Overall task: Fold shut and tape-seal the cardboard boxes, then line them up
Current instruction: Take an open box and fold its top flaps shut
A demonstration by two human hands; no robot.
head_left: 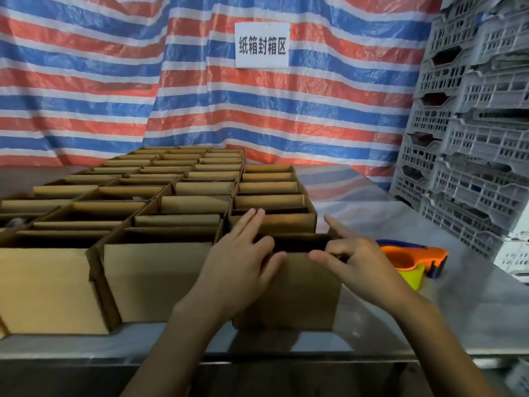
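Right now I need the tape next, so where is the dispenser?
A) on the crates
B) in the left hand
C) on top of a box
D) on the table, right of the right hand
D: the dispenser lies on the table just right of the right hand, which grips the box.

Observed: left hand (237,262) bare, fingers slender. Right hand (357,259) bare, of the same build. Left forearm (171,348) and right forearm (438,339) bare, uncovered down to the frame's lower edge. Dim light; finer detail unreadable.
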